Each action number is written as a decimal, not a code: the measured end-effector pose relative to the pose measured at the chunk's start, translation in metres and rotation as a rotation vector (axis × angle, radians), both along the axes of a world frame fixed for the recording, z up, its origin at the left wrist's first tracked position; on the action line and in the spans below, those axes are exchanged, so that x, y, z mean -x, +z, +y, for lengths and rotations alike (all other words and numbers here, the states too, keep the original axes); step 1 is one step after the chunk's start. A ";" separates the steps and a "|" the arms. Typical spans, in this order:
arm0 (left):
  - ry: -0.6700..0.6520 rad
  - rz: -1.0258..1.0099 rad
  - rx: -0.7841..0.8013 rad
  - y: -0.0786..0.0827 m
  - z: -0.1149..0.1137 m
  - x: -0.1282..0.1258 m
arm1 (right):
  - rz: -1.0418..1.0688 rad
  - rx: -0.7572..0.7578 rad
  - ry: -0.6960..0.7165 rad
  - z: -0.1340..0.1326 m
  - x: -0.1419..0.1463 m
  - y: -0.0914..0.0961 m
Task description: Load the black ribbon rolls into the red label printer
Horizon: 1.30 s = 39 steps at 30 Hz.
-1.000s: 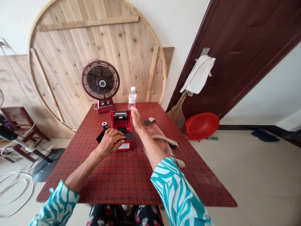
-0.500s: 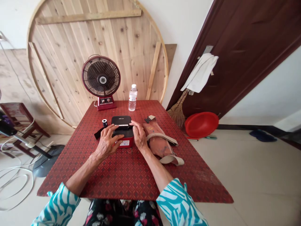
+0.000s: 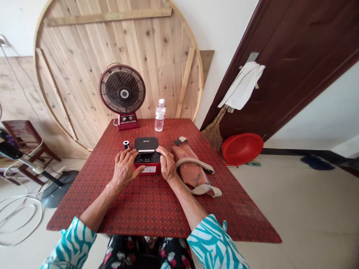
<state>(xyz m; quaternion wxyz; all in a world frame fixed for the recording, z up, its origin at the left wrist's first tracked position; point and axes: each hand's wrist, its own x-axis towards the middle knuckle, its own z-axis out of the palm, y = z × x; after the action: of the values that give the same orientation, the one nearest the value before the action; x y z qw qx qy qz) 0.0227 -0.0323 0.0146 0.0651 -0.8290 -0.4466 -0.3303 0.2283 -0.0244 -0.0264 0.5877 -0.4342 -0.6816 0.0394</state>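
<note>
A small red device with a black lid (image 3: 146, 154) sits in the middle of the red patterned table (image 3: 151, 209). Its lid is down. My left hand (image 3: 125, 168) rests against the device's left side with fingers stretched over the edge. My right hand (image 3: 167, 164) lies against its right side, fingers flat along it. A small black spool (image 3: 126, 144) stands just left of the device, beyond my left hand. A worn orange pouch with a beige strap (image 3: 192, 170) lies to the right of my right hand.
A red table fan (image 3: 122, 93) and a clear water bottle (image 3: 159, 116) stand at the table's far edge. A round wooden board leans on the wall behind. Right of the table are a broom, a red basin (image 3: 242, 148) and a dark door. A chair and cables lie left.
The device's lid was up a second ago and is now down. My right hand came back from the lid to the device's right side; my left hand shifted to its left side.
</note>
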 end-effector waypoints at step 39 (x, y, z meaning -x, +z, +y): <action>-0.136 -1.227 1.122 -0.001 0.033 0.004 | 0.505 0.379 -0.038 0.017 0.014 -0.041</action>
<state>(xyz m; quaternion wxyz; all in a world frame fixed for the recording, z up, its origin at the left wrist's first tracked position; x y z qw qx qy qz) 0.0190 0.0005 0.0132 -0.6324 -0.4364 -0.4501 -0.4551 0.2141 -0.0069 -0.0678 0.6476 -0.5252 -0.4862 0.2615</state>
